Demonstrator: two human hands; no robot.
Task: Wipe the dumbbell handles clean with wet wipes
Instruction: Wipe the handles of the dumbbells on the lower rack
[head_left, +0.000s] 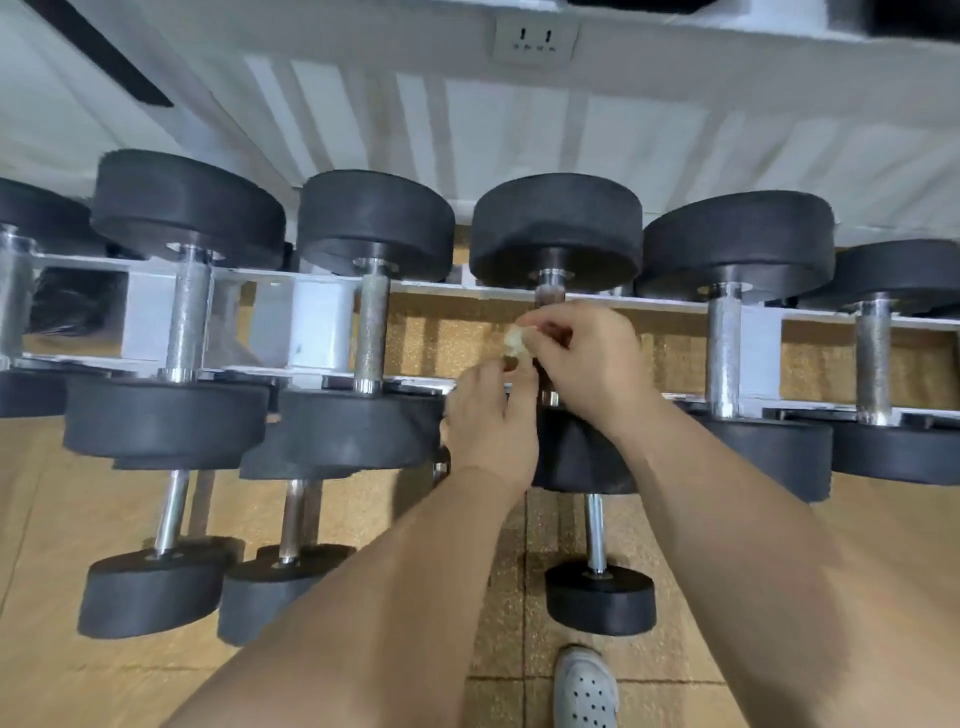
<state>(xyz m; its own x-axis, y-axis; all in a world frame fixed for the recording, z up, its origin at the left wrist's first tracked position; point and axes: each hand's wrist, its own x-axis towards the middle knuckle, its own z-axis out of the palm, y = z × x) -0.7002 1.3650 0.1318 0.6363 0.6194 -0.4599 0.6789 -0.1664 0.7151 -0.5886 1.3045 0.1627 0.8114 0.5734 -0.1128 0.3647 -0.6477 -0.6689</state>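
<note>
Item: crumpled wet wipe (517, 343), pinched between our left hand (491, 410) and right hand (587, 364), at the centre dumbbell handle (550, 292). We should unfold it and wrap the knurling fully.

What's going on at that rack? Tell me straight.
A person stands at a dumbbell rack. Both the left hand and the right hand pinch a small crumpled wipe over the handle of the middle dumbbell on the top row. Whether the wipe touches the handle cannot be told. The neighbouring dumbbells sit untouched.
</note>
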